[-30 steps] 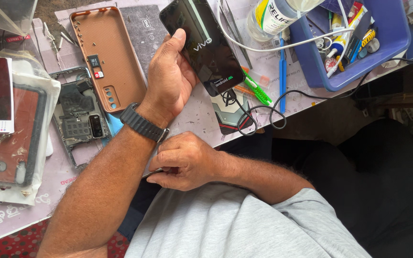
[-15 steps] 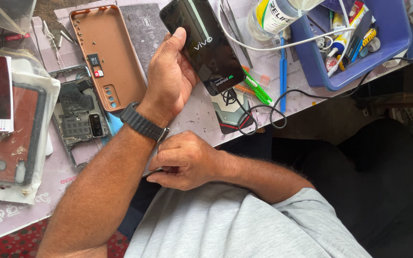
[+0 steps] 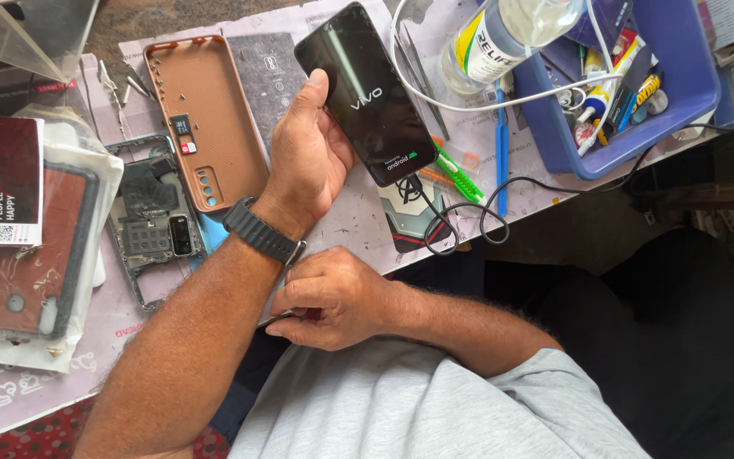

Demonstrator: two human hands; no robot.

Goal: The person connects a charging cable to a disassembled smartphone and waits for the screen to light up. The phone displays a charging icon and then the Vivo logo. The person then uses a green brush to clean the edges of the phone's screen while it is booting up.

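Nothing has shifted since the earlier frame: left hand [image 3: 307, 166] still grasps the phone [image 3: 365, 93], screen lit, above the counter [image 3: 358, 212]. Phone sits along the fingers, thumb on its near edge, upper end overhanging the grip. Right hand [image 3: 333, 297] rests curled at the counter edge; I cannot tell whether it holds anything. Risk: the one-handed hold could slip, or the cable [image 3: 460, 221] snag.

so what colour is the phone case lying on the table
Tan-brown rubbery phone case with an orange rim; the head view shows it.
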